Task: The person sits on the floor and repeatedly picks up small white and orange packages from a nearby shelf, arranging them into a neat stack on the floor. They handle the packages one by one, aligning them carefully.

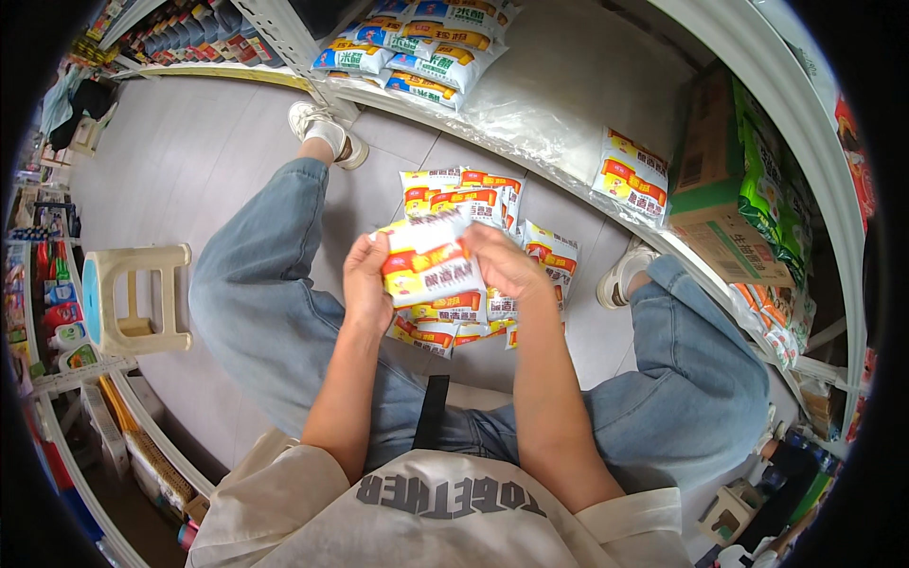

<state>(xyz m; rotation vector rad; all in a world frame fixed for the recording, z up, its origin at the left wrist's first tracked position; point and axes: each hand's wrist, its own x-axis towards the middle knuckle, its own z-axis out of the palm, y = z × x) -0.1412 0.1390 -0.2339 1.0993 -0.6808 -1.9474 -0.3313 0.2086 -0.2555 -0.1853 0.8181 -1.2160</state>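
A white, red and yellow plastic pouch [429, 263] is held up in front of me, above the floor. My left hand [368, 273] grips its left edge, thumb on top. At its right edge is my right hand [504, 259], blurred, with the fingers bent by the pouch; whether they grip it I cannot tell. Beneath and around lie several similar pouches [483, 202] in an overlapping heap on the tiles, partly covered by my hands and the held pouch. One more pouch [557, 248] leans over the heap's right side.
A low shelf [554, 92] runs beyond the heap, bearing stacked blue and white pouches [426, 60], a single red and yellow pouch [632, 174] and a cardboard box [717, 213]. At left stands a plastic stool [184, 298]. My legs spread to both sides of the heap.
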